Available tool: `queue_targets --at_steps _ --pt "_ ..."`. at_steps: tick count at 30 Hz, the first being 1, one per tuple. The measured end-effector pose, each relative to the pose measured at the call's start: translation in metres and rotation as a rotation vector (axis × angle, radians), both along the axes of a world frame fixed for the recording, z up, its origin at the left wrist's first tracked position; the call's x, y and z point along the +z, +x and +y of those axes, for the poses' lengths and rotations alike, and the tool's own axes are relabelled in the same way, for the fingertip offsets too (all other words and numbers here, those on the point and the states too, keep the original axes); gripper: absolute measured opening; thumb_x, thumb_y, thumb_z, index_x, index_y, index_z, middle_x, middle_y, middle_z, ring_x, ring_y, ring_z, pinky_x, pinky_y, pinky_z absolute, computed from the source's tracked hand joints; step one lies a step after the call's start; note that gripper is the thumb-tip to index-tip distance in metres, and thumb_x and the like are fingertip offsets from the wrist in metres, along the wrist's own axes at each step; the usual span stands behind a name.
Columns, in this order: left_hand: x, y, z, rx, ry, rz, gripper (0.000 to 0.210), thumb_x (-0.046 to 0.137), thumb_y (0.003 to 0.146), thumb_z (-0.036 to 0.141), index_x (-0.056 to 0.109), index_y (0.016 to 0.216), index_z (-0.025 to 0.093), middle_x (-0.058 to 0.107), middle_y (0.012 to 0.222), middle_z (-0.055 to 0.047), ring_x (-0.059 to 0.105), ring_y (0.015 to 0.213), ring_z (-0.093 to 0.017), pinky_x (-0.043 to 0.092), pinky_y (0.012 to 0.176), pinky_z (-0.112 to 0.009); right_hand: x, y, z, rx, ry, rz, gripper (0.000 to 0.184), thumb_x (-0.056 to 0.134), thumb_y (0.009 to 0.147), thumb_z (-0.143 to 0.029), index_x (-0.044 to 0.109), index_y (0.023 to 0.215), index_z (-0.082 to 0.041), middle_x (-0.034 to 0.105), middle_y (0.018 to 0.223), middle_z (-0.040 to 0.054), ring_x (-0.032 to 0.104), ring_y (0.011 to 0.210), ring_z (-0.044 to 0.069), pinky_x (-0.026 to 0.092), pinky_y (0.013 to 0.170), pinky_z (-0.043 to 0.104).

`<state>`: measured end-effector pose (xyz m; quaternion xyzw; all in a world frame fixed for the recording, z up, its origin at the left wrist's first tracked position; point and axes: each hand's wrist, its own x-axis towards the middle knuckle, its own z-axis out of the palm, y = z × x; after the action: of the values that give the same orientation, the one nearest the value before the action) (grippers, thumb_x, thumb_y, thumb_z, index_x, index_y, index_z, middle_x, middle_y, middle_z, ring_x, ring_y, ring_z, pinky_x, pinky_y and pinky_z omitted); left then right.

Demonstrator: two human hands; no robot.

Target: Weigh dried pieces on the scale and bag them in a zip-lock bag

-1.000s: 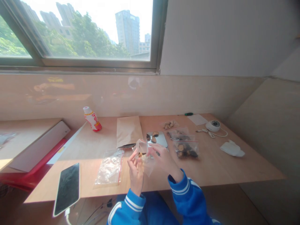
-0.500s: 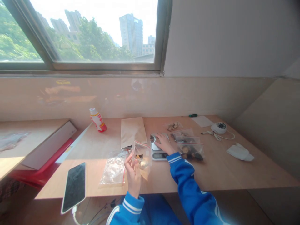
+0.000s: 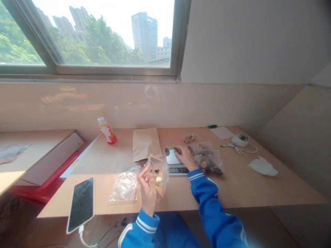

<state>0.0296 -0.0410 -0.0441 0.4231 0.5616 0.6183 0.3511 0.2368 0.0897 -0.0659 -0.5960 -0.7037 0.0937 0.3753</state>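
My left hand [image 3: 148, 191] pinches a clear zip bag [image 3: 162, 170] with a red seal line; pale and dark dried pieces show inside. My right hand [image 3: 186, 156] is over the right side of a small kitchen scale [image 3: 172, 157], its fingers closed on a dark dried piece [image 3: 178, 150]. Another dark bit lies at the scale plate's left edge. The scale's display [image 3: 178, 170] is lit, but its digits are too small to read. Just right of that hand, a zip bag of dried slices [image 3: 209, 165] lies with other filled bags.
Clear plastic bags [image 3: 125, 182] lie left of my left hand, below a brown paper bag [image 3: 146, 144]. A bottle [image 3: 107, 131] stands farther back. A phone [image 3: 81, 205] overhangs the front left edge. Rightward are a white corded device [image 3: 240, 139] and a tissue [image 3: 263, 167].
My right hand has shifted right across the scale plate, and a dark dried piece now shows in its fingers. My left hand still holds the bag, nearly unmoved.
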Motion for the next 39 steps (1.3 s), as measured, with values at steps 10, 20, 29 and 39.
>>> queue_targets --at_steps 10,20,29,39 --pt "0.0 0.0 -0.001 0.017 0.011 0.017 0.035 0.046 0.089 0.042 0.044 0.117 0.021 0.056 0.122 -0.013 0.058 0.11 -0.023 0.047 0.093 -0.041 0.009 -0.005 -0.011 -0.071 0.009 0.257 0.024 0.049 0.078 -0.024 0.068 0.091 -0.016 0.069 0.094 0.0108 0.063 0.086 0.023 0.049 0.085 0.042" --pt "-0.001 0.003 -0.001 0.021 -0.024 0.018 0.036 0.046 0.089 0.045 0.043 0.114 0.019 0.058 0.118 -0.014 0.06 0.107 -0.023 0.048 0.09 -0.038 0.076 -0.041 -0.064 0.187 -0.211 0.84 0.03 0.063 0.077 -0.038 0.067 0.098 -0.017 0.071 0.097 0.0076 0.068 0.086 0.02 0.058 0.075 0.034" --pt "0.003 0.009 -0.005 0.018 -0.035 0.011 0.036 0.045 0.089 0.045 0.044 0.114 0.02 0.059 0.119 -0.014 0.061 0.107 -0.023 0.051 0.088 -0.038 0.099 -0.08 -0.089 0.472 -0.297 0.432 0.024 0.061 0.079 -0.023 0.068 0.102 -0.022 0.071 0.105 0.0054 0.067 0.094 0.021 0.052 0.086 0.038" --pt "-0.001 0.009 -0.003 0.108 -0.059 0.027 0.033 0.041 0.091 0.044 0.04 0.112 0.02 0.054 0.125 -0.015 0.055 0.116 -0.022 0.044 0.097 -0.039 0.051 -0.055 -0.028 0.144 -0.046 0.241 0.029 0.046 0.088 -0.022 0.062 0.112 -0.019 0.066 0.115 0.0079 0.058 0.108 0.021 0.046 0.093 0.037"
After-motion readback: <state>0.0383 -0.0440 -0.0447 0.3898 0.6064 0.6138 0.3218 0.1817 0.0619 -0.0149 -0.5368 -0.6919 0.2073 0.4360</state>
